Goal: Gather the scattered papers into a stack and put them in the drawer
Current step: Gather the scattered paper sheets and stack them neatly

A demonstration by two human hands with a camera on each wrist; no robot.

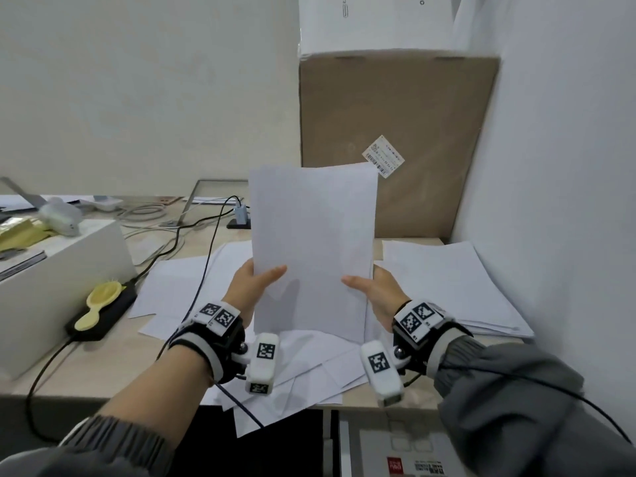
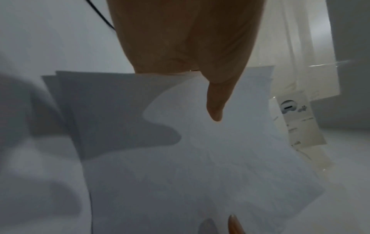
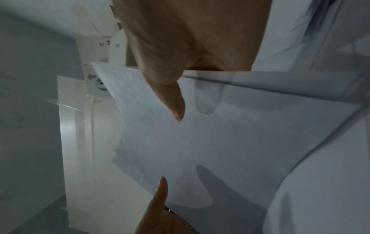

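A small stack of white papers (image 1: 313, 235) stands upright above the desk, held by both hands. My left hand (image 1: 256, 282) grips its left edge, thumb on the front face. My right hand (image 1: 373, 290) grips the right edge the same way. The left wrist view shows the thumb of my left hand (image 2: 215, 101) pressed on the stack of papers (image 2: 200, 158); the right wrist view shows my right hand (image 3: 172, 101) likewise on the stack of papers (image 3: 220, 142). More loose white sheets (image 1: 309, 366) lie fanned over the desk's front edge, and another pile (image 1: 454, 287) lies at the right.
A brown cardboard box (image 1: 395, 132) stands behind the papers with a white box (image 1: 375, 25) on top. A white box (image 1: 58, 280), a black power strip (image 1: 103, 315) with a yellow brush (image 1: 99, 301), and cables (image 1: 179, 235) occupy the left. A wall (image 1: 568, 166) bounds the right.
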